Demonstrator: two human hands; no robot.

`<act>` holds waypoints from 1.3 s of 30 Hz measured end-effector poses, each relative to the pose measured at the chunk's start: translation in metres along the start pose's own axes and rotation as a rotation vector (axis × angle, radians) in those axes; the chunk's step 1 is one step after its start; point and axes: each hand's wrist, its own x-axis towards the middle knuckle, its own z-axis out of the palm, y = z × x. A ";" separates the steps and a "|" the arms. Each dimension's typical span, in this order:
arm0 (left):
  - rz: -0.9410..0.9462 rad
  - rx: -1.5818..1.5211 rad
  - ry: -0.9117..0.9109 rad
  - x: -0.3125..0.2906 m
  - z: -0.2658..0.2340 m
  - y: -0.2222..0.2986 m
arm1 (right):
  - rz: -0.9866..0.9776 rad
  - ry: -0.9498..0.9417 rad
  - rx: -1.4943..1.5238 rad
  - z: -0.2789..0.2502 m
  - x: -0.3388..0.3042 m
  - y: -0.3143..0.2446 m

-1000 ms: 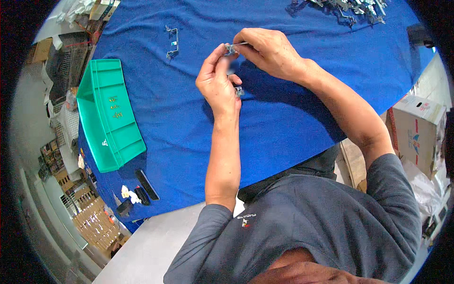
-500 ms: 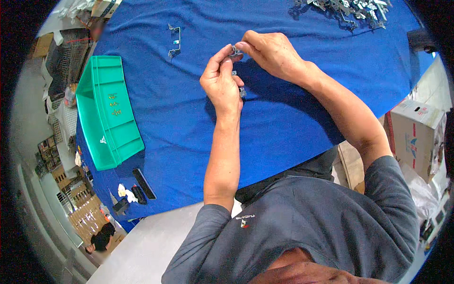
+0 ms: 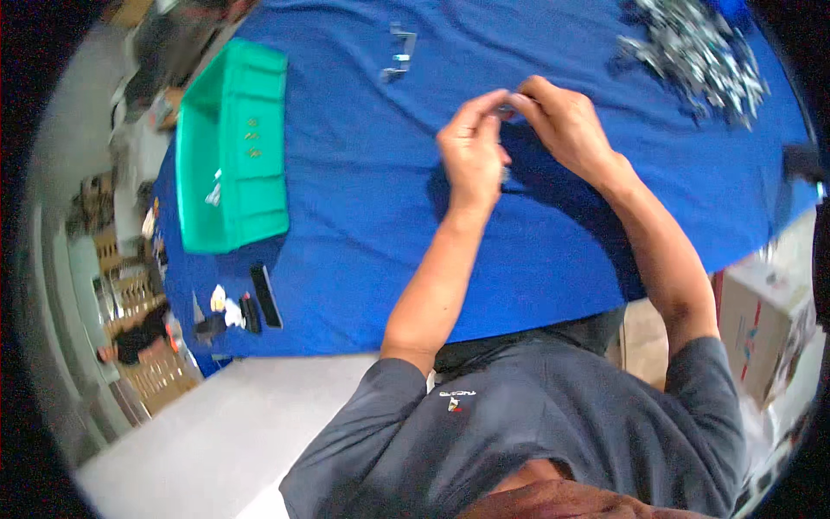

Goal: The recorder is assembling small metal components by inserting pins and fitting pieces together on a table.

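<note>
Over the blue cloth, my left hand is closed around a small silvery metal bracket. One end of the metal shows below its fingers, and most of the piece is hidden in the palm. My right hand meets the left at the fingertips, its thumb and forefinger pinching the bracket's upper end. Motion blur hides the detail there. Beyond my hands, to the left, a single thin metal bracket lies apart on the cloth.
A green plastic bin lies on its side at left, a few small brass-coloured pieces on its wall. A heap of metal brackets is at far right. A black flat object lies near the left edge; a carton stands at right.
My view has turned, so the bin, the lone bracket and the heap sit differently in the picture. Both hands stay together at the bracket's upper end.
</note>
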 end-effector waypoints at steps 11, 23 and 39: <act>0.215 0.022 -0.029 -0.006 0.004 -0.010 | 0.084 -0.076 0.052 -0.004 -0.010 0.005; 0.143 0.035 -0.024 -0.006 0.001 0.003 | 0.109 -0.019 0.275 -0.002 -0.006 -0.001; 0.029 -0.047 -0.022 -0.003 -0.002 -0.002 | 0.063 0.118 0.274 -0.012 0.000 0.002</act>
